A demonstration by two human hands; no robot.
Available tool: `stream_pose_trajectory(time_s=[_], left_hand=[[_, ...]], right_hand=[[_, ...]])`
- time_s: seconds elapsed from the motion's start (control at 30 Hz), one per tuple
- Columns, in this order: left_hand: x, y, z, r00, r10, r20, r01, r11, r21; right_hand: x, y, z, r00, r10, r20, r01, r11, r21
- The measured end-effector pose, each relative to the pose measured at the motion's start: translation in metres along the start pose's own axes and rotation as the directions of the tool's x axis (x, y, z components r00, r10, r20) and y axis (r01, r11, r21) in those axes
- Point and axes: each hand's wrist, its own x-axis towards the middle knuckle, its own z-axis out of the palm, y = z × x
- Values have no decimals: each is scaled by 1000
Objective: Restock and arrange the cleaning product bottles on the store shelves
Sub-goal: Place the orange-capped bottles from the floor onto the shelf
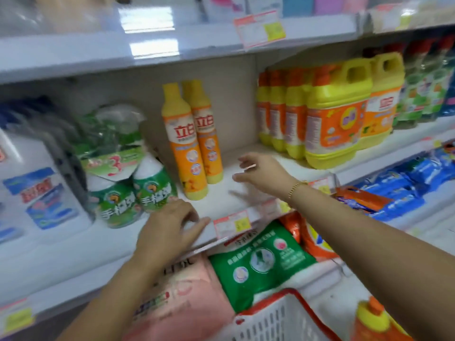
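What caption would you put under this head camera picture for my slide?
Left hand rests on the shelf while right hand hovers open beside two tall orange bottles.

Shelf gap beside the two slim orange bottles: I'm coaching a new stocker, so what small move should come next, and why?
Probably lower the right hand to the orange-capped bottle by the red basket and grip it. Neither it nor the left hand holds anything, and the shelf lies bare between the slim orange bottles and the yellow jugs.

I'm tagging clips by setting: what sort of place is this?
Most likely a shop's cleaning-goods aisle: price tags on shelf edges, rows of matching yellow detergent jugs, a red basket below.
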Motion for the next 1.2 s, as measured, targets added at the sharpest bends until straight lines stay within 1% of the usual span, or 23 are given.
stream_pose_trajectory(time_s=[0.07, 0.13, 0.23, 0.33, 0.43, 0.47, 0.53, 0.6, 0.67, 0.73, 0.8, 0.83, 0.87, 0.9, 0.93, 0.97, 1.0, 1.03, 1.07, 1.1, 1.2], left_hand=[[-2, 1, 6, 998, 15, -54, -13, 999, 36], [-3, 0, 8, 997, 19, -74, -15, 999, 51], [-3, 0, 9, 995, 37, -97, -30, 996, 81], [-4, 1, 11, 992, 59, -115, -49, 995, 92], [-4, 3, 11, 991, 64, -119, -54, 995, 85], [-4, 3, 10, 990, 64, -122, -54, 995, 80], [-4, 5, 9, 992, 60, -115, -52, 996, 70], [-5, 8, 7, 995, 33, -91, -27, 997, 68], [-4, 12, 3, 998, -26, -49, 28, 998, 48], [-4, 19, -3, 996, -92, -5, 92, 996, -22], [-4, 36, -8, 984, -177, -22, 169, 966, -194], [-2, 51, -11, 971, -236, -39, 214, 930, -299], [1, 69, -13, 957, -287, -35, 248, 876, -413], [3, 89, -14, 949, -317, 5, 269, 799, -538], [5, 110, -15, 944, -322, 77, 291, 694, -659], [6, 127, -16, 939, -302, 162, 316, 576, -754], [7, 142, -18, 936, -263, 234, 337, 475, -813], [6, 153, -20, 935, -211, 286, 350, 415, -840], [3, 162, -22, 933, -160, 322, 360, 402, -842], [1, 169, -25, 931, -126, 343, 363, 418, -833], [-3, 186, -28, 945, -45, 324, 296, 538, -789]], right_hand=[[31, -7, 26, 998, 60, 34, -60, 998, 9], [52, -12, 45, 994, 95, 54, -99, 992, 80], [63, -19, 62, 991, 134, 27, -136, 981, 139], [63, -21, 65, 991, 130, -37, -126, 988, 92], [54, -17, 51, 989, 116, -95, -112, 993, 46], [48, -16, 43, 989, 103, -110, -96, 993, 67], [34, -17, 23, 990, 85, -109, -65, 983, 174], [16, -24, 2, 994, 99, -43, -81, 949, 304], [-10, -31, -18, 990, 120, 67, -137, 904, 405], [-41, -32, -32, 977, 123, 176, -188, 885, 425], [-75, -26, -41, 954, 125, 273, -236, 874, 425], [-93, -21, -44, 944, 123, 305, -252, 868, 428], [-109, -15, -46, 940, 115, 322, -253, 868, 427], [-126, -10, -47, 941, 100, 324, -235, 880, 412], [-141, -5, -48, 945, 83, 317, -206, 902, 379], [-154, 0, -49, 950, 68, 303, -175, 924, 341], [-165, 6, -48, 957, 53, 286, -144, 940, 309], [-174, 11, -48, 964, 37, 263, -113, 954, 279], [-182, 17, -47, 972, 22, 233, -82, 964, 253], [-188, 22, -46, 981, -1, 194, -46, 970, 238], [-196, 40, -42, 995, -73, 65, 55, 969, 239]])
